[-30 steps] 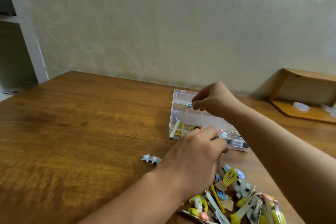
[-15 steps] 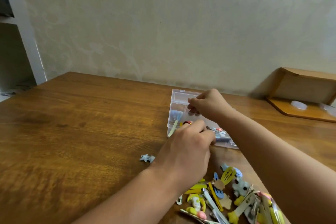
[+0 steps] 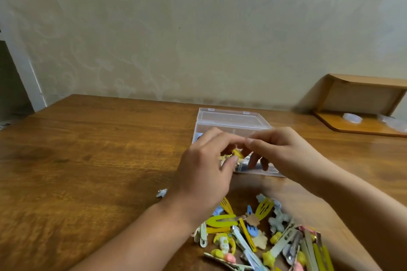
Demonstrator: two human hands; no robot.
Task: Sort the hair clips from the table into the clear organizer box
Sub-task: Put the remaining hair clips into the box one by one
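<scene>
**Two hands meet on a yellow clip over the organizer**

A small yellow hair clip sits between both hands, held just above the near part of the clear organizer box. The left hand has its fingers curled round the clip, thumb tucked in beneath it. The right hand comes in from the other side with its fingers bent, fingertips meeting the left hand's at the clip; whether it truly pinches the clip or only touches the other hand's fingers, I cannot tell. Both hands are a little blurred.

The box stands on the wooden table, its far compartments showing clear; a few clips lie in the near part, mostly hidden behind the hands.

Nearer the person, a heap of hair clips lies on the table: yellow snap clips, a blue one, pale long ones, some with little figures on them. A small silvery star clip lies apart from the heap, just left of the left wrist.

At the far right a low wooden shelf stands against the patterned wall.
</scene>
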